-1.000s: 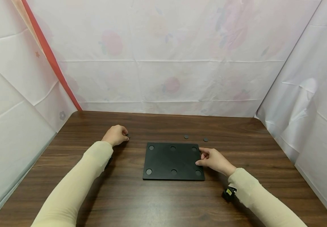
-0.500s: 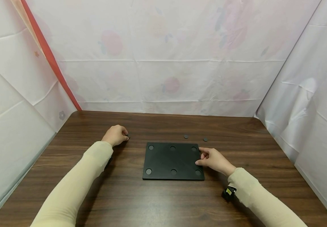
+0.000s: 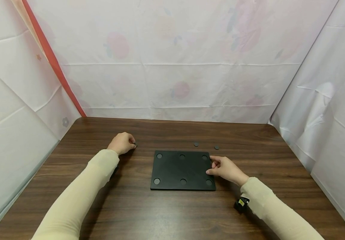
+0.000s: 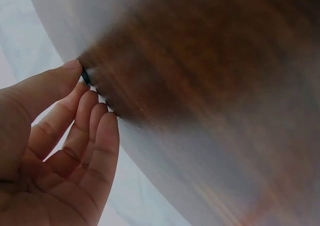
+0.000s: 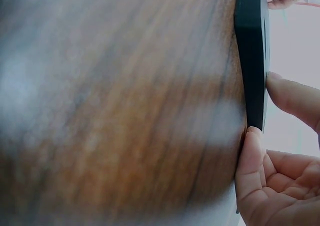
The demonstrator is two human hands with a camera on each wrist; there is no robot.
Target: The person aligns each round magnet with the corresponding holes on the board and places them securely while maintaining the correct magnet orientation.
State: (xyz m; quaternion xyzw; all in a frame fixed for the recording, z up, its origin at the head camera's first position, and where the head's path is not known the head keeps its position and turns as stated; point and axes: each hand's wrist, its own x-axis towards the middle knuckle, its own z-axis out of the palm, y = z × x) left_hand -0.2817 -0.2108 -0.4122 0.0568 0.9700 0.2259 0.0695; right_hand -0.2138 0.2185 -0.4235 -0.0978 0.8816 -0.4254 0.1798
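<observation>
A black rectangular board (image 3: 172,170) with several round recesses along its two long sides lies on the table. The recesses at its left end look lighter grey than the rest. My right hand (image 3: 227,170) holds the board's right edge, thumb on the top face and index finger at the far right corner. Left of the board, my left hand (image 3: 121,143) pinches a small dark disc (image 4: 85,77) between thumb and index finger, close to the tabletop. Most of that disc is hidden by the fingers. Two loose dark discs, one nearer the middle (image 3: 196,144) and one farther right (image 3: 216,147), lie behind the board.
The brown wood-grain table (image 3: 160,213) has rounded far corners. White patterned cloth (image 3: 172,60) hangs along the back, with more white cloth at both sides. A red strip (image 3: 52,60) runs down the left back corner.
</observation>
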